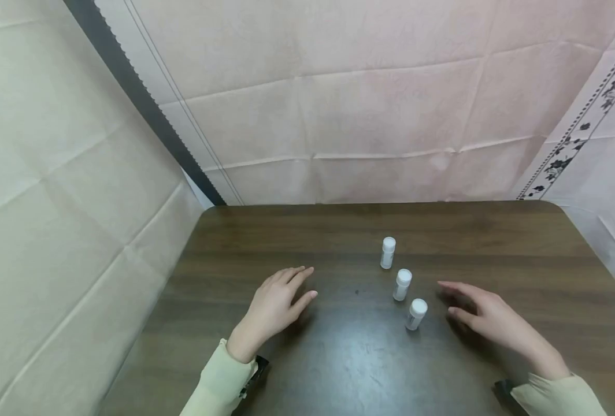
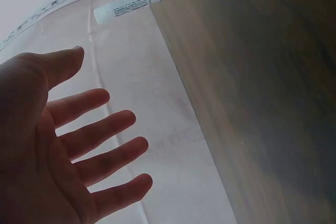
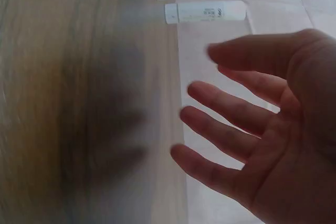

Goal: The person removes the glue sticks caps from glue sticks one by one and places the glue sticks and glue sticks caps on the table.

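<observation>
Three white tubes with caps, which look like glue sticks, stand upright on the table in a slanting row: a far tube (image 1: 388,253), a middle tube (image 1: 402,285) and a near tube (image 1: 416,315). To the left of the row my left hand (image 1: 272,303) hovers above the tabletop, fingers spread and holding nothing. On the other side my right hand (image 1: 486,316) has loosely bent fingers and an empty palm, nearest to the near and middle tubes. The left wrist view shows one printed tube (image 2: 126,6) beyond the thumb. Two tubes (image 3: 207,12) appear in the right wrist view.
The dark wooden table (image 1: 339,370) has rounded far corners. Creased pale cloth (image 1: 380,115) hangs behind it and along both sides, with a dark stripe at left and a floral border (image 1: 562,162) at right. Each wrist wears a dark strap (image 1: 255,372).
</observation>
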A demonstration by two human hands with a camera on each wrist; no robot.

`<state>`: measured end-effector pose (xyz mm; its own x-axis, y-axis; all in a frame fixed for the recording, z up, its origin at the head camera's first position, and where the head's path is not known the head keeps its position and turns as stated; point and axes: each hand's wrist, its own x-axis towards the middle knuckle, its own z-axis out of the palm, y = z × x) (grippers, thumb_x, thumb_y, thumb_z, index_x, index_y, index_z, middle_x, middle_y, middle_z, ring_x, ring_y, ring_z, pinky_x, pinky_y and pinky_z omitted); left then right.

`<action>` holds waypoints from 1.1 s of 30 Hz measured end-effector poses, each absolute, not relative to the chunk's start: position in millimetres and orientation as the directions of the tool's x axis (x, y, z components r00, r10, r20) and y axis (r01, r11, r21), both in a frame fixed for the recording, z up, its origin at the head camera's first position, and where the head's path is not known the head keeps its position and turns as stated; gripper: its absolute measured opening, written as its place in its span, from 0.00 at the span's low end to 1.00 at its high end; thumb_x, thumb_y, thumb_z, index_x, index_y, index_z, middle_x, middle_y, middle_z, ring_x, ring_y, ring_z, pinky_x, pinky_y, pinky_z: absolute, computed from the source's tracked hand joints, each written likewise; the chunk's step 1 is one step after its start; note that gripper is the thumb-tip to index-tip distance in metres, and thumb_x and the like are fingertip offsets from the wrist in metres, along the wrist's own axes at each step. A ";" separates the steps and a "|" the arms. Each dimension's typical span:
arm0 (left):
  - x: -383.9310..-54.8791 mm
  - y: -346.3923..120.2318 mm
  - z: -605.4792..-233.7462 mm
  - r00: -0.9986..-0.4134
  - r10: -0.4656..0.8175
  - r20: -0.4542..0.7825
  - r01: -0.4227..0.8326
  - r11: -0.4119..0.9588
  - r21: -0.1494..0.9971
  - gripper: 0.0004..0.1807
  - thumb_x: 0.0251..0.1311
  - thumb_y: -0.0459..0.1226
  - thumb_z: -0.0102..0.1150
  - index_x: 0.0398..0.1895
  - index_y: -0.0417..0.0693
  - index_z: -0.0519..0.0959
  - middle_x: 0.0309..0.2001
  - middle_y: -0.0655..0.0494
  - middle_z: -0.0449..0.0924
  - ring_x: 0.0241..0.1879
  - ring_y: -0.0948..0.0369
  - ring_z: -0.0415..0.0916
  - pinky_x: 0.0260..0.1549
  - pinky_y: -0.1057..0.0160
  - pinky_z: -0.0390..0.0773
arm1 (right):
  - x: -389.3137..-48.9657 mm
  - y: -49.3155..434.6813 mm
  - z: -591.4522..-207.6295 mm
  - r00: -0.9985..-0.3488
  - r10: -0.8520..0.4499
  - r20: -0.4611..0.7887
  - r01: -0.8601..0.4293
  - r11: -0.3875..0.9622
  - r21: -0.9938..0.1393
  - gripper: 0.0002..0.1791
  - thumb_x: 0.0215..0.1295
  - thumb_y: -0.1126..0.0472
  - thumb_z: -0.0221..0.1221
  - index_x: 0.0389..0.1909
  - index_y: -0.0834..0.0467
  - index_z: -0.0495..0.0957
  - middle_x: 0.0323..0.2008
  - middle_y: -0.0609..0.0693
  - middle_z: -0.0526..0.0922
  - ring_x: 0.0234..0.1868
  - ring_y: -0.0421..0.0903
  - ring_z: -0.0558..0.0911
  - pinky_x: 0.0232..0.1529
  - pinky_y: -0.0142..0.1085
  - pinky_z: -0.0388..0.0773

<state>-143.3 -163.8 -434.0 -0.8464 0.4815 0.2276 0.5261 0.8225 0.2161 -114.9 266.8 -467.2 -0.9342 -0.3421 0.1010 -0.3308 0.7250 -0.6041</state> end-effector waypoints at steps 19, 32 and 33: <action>-135.4 -146.8 -437.0 -0.814 0.564 0.139 0.580 0.795 0.175 0.19 0.70 0.51 0.60 0.52 0.48 0.83 0.48 0.55 0.83 0.47 0.56 0.82 0.46 0.51 0.81 | -116.6 223.2 -475.5 -0.829 -0.548 0.111 -0.447 0.530 -0.721 0.18 0.60 0.46 0.71 0.47 0.46 0.80 0.40 0.35 0.82 0.39 0.36 0.79 0.37 0.34 0.77; -131.1 -146.2 -442.4 -0.801 0.587 0.114 0.598 0.786 0.157 0.20 0.70 0.53 0.58 0.52 0.50 0.83 0.46 0.57 0.84 0.45 0.56 0.82 0.47 0.52 0.80 | -116.1 217.9 -484.4 -0.806 -0.562 0.188 -0.497 0.469 -0.730 0.13 0.64 0.52 0.69 0.48 0.49 0.83 0.41 0.37 0.86 0.35 0.33 0.81 0.34 0.31 0.78; -131.0 -146.4 -443.1 -0.800 0.590 0.112 0.600 0.784 0.159 0.20 0.70 0.53 0.58 0.52 0.50 0.83 0.47 0.57 0.84 0.45 0.57 0.82 0.47 0.52 0.80 | -116.4 218.3 -484.4 -0.805 -0.564 0.185 -0.496 0.469 -0.730 0.13 0.64 0.52 0.69 0.48 0.49 0.83 0.40 0.37 0.86 0.34 0.33 0.81 0.33 0.31 0.78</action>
